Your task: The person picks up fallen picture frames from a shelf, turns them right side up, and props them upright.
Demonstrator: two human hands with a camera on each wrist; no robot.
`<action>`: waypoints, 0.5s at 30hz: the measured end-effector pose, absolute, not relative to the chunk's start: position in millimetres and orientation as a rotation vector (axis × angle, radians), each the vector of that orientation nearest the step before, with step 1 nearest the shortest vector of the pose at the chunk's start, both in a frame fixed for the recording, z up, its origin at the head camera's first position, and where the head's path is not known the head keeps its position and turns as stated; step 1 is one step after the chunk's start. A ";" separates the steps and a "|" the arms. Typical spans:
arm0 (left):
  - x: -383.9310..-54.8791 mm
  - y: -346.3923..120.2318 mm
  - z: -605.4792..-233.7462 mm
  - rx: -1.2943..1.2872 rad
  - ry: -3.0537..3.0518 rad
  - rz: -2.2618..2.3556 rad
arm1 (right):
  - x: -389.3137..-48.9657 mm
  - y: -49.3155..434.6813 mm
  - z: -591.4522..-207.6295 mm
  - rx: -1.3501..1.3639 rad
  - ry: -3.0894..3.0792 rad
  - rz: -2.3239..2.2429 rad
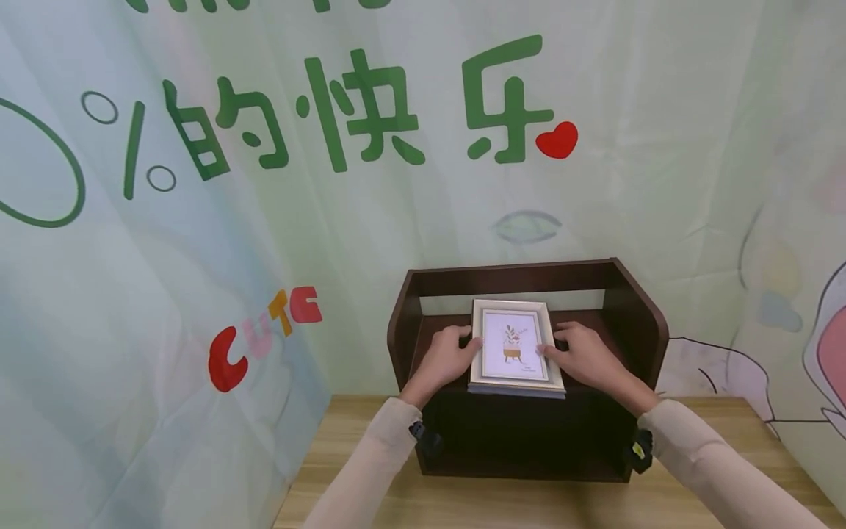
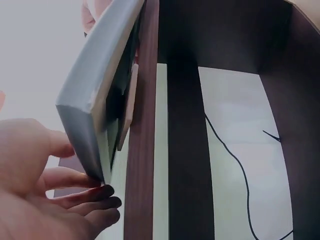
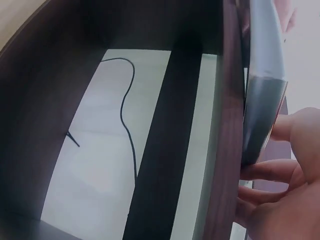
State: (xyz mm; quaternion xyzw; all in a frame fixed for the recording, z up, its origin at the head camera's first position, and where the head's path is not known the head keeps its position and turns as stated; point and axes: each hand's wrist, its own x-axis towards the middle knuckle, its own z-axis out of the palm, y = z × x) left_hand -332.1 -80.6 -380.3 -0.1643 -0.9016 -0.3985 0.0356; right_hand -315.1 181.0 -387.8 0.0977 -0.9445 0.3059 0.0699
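Note:
A picture frame (image 1: 512,353) with a cream border and a print of a potted plant lies face up over the upper board of a dark brown shelf (image 1: 637,323). My left hand (image 1: 452,358) holds its left side, thumb at the edge and fingers underneath. On the opposite side, my right hand (image 1: 584,355) grips it the same way. In the left wrist view the frame (image 2: 92,75) is tilted off the shelf board (image 2: 141,190), with a flat brown piece behind it. The right wrist view shows the frame's edge (image 3: 267,65) close against the board.
Beneath the upper board is a dark lower compartment (image 1: 522,433). The shelf stands on a wood-grain table (image 1: 344,433), against a printed curtain (image 1: 370,242) with green characters. Raised side walls and a back rail (image 1: 515,279) surround the upper board.

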 end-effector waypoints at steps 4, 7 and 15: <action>-332.4 -81.0 -380.8 -0.462 -2.715 -1.261 | -314.1 180.9 -385.2 0.260 -2.820 1.000; -333.3 -81.1 -380.2 -0.433 -2.673 -1.300 | -314.6 180.7 -383.6 0.256 -2.796 1.083; -331.5 -82.8 -376.4 -0.371 -2.561 -1.456 | -314.8 180.9 -378.6 0.263 -2.743 1.200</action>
